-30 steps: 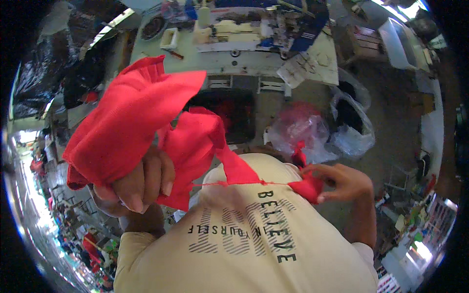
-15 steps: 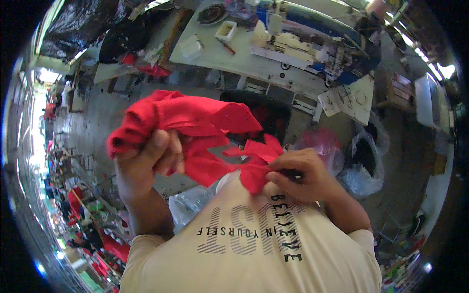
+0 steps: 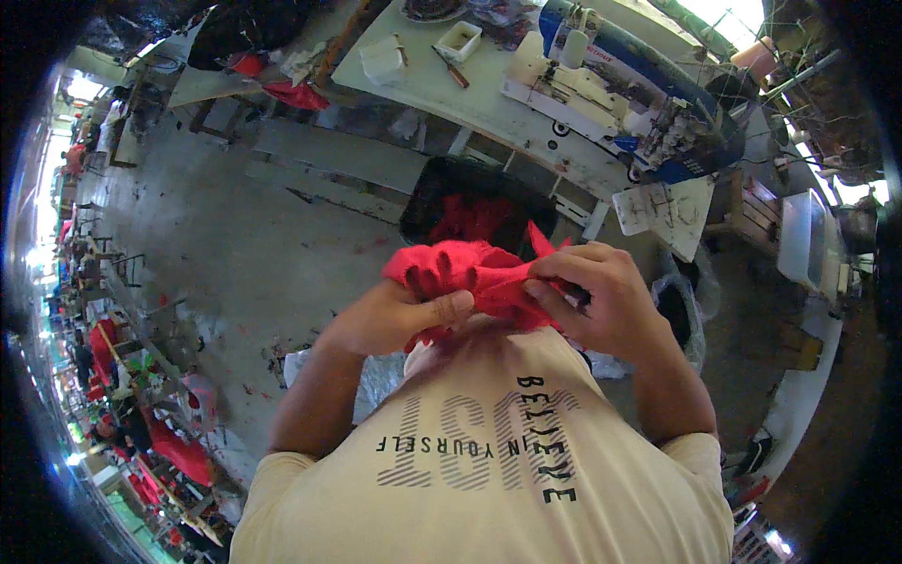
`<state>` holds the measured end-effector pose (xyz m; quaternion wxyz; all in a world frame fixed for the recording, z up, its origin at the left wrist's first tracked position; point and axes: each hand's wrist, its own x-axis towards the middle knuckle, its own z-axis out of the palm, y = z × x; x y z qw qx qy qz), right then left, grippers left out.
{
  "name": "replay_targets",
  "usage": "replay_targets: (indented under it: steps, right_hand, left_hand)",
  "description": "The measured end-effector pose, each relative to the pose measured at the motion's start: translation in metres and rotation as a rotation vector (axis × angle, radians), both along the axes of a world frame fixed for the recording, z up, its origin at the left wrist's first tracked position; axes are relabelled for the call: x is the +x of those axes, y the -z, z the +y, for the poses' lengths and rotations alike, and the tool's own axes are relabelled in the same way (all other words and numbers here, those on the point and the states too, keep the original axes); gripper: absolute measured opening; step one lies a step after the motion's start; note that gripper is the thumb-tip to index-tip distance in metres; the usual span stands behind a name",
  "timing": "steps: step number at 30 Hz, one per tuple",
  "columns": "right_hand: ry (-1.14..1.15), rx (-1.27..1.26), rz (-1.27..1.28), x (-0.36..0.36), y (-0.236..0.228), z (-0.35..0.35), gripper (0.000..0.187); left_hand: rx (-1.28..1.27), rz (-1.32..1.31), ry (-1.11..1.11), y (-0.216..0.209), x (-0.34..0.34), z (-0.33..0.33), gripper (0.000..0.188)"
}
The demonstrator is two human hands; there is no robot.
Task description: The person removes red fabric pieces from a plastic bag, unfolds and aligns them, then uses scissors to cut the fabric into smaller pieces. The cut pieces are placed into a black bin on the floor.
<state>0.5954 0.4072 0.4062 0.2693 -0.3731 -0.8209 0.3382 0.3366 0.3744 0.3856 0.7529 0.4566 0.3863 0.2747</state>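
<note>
A bunched piece of red fabric [image 3: 489, 273] is held between my two hands, close in front of my chest. My left hand [image 3: 404, 315] grips its left part, thumb on top and the fingers partly hidden behind the folds. At the right end my right hand [image 3: 592, 282] pinches the cloth between thumb and fingers, and a pointed corner sticks up beside the fingertips. Just beyond the fabric is a black bin [image 3: 423, 211] with more red cloth [image 3: 474, 216] inside it.
A sewing machine [image 3: 601, 103] stands on a white worktable [image 3: 376, 66] ahead. The table also carries a white tray [image 3: 458, 43], a plastic tub [image 3: 383, 60] and a slim tool [image 3: 451, 68]. Clear plastic bags [image 3: 691, 320] lie at right. Red garments [image 3: 178, 451] are at far left.
My left hand has come down and to the right, toward my right hand. The red fabric, spread out before, is now gathered between them. The bin's red contents show more.
</note>
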Motion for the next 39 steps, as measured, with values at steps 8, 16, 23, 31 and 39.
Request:
replay_targets:
  steps: [8, 16, 23, 31, 39]
  right_hand:
    - [-0.208, -0.550, -0.049, 0.017, 0.084, 0.001, 0.018]
    - [0.041, -1.211, 0.541, 0.030, 0.106, -0.021, 0.023]
    - [0.354, -1.172, 0.707, -0.039, 0.059, -0.012, 0.023]
    - [0.066, -1.194, 0.185, -0.037, 0.064, -0.036, 0.022]
    - [-0.039, -0.702, 0.025, -0.005, 0.067, -0.035, 0.042]
  left_hand:
    - [0.093, 0.320, -0.237, -0.036, -0.006, 0.014, 0.019]
    - [-0.067, 0.680, -0.105, 0.025, -0.028, 0.024, 0.029]
    - [-0.587, -0.356, -0.259, 0.112, 0.021, 0.005, 0.036]
    - [-0.580, -0.493, -0.020, 0.117, 0.034, 0.002, 0.039]
    - [-0.337, -0.535, -0.440, 0.070, 0.034, 0.016, 0.029]
